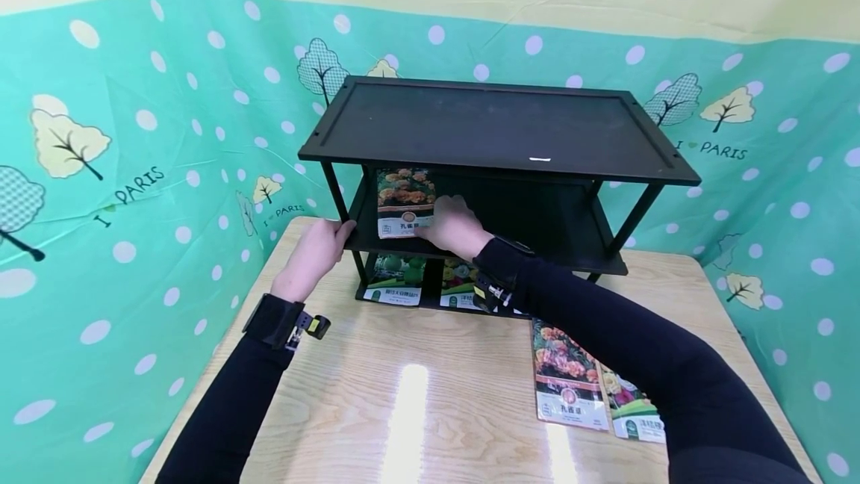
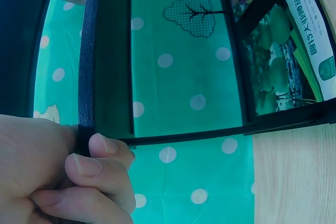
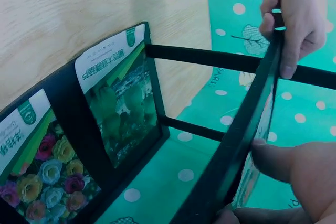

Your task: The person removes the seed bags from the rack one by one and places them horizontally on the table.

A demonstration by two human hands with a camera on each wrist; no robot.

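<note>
A black tiered shelf rack (image 1: 497, 125) stands on the table. My left hand (image 1: 316, 252) grips the front left corner of its middle shelf; in the left wrist view the fingers (image 2: 100, 177) curl around the dark edge. On that shelf's left end lies a seed packet (image 1: 405, 204) with orange flowers and a white label. My right hand (image 1: 457, 226) holds the packet at its lower right corner, thumb (image 3: 273, 161) on it near the shelf's front edge. Part of this hand's fingers is hidden in the head view.
Below, the bottom shelf carries a green-pictured packet (image 1: 396, 278) and a mixed-flower packet (image 1: 459, 282), partly behind my right wrist. Two more packets lie on the table (image 1: 336, 409) at right: one with pink-orange flowers (image 1: 567, 372), another (image 1: 634, 409) partly under my sleeve. Patterned cloth surrounds the table.
</note>
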